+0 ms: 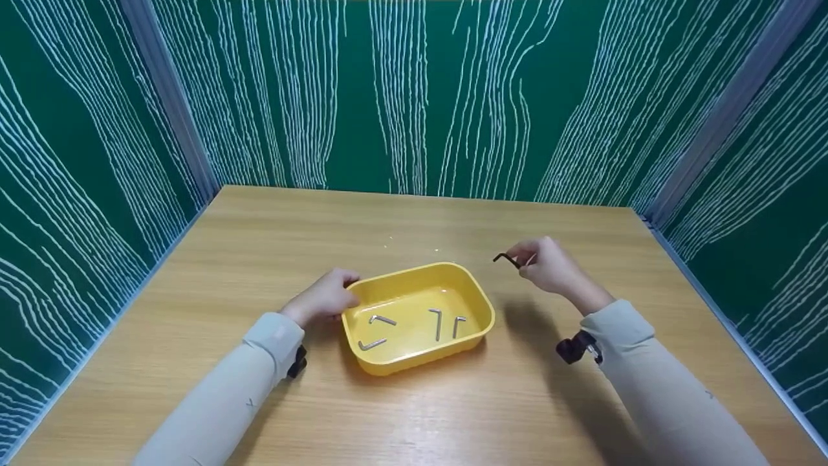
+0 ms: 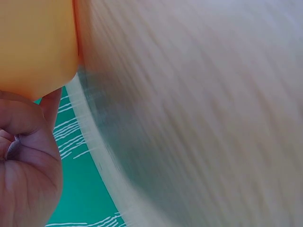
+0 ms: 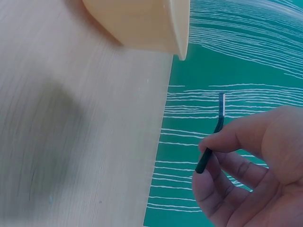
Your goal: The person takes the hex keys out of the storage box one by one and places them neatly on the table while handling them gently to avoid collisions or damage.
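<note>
My left hand [image 1: 323, 298] grips the left end of a yellow plastic bin [image 1: 420, 357], its thumb over the rim. Several silver hex keys [image 1: 438, 325] lie on the bin's floor, two towards the left and two towards the right. To the right of the bin, above the table, my right hand [image 1: 550, 266] pinches a black hex key [image 3: 221, 106] between thumb and fingers. The key's bent short end points left, towards the bin, in the head view. In the left wrist view, the bin's wall [image 2: 38, 42] fills the upper left corner above the left hand [image 2: 28, 165].
A light wooden table [image 1: 259, 226] lies beneath everything. Green panels [image 1: 356, 129] with wavy white lines stand behind it and at both sides, with grey posts [image 1: 171, 97] at the corners. Small pale specks [image 1: 436, 250] lie on the table behind the bin.
</note>
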Demonstrator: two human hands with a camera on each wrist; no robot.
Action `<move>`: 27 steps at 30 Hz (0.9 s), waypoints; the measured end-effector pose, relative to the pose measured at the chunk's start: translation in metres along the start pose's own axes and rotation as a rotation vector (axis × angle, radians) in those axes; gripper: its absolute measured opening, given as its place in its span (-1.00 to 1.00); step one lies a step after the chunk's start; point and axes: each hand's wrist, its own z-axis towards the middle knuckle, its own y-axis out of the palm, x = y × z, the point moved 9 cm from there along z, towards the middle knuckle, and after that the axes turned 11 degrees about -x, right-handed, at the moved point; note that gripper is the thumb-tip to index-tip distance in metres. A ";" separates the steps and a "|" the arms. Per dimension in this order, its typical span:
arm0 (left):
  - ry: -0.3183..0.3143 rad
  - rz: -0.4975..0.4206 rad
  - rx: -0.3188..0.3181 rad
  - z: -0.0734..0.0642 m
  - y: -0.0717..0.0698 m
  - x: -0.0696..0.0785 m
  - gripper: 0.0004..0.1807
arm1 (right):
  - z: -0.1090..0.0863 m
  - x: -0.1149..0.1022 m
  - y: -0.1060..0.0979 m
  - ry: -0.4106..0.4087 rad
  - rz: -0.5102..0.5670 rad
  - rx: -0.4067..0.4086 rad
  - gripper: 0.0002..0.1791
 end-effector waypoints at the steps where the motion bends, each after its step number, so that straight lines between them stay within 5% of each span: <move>1: -0.004 0.004 0.000 0.000 0.000 0.000 -0.71 | 0.000 0.001 -0.001 0.005 0.001 0.002 -0.60; 27: 0.025 0.020 -0.002 0.000 0.000 0.003 -0.66 | -0.010 0.031 -0.012 0.051 -0.002 0.025 -0.61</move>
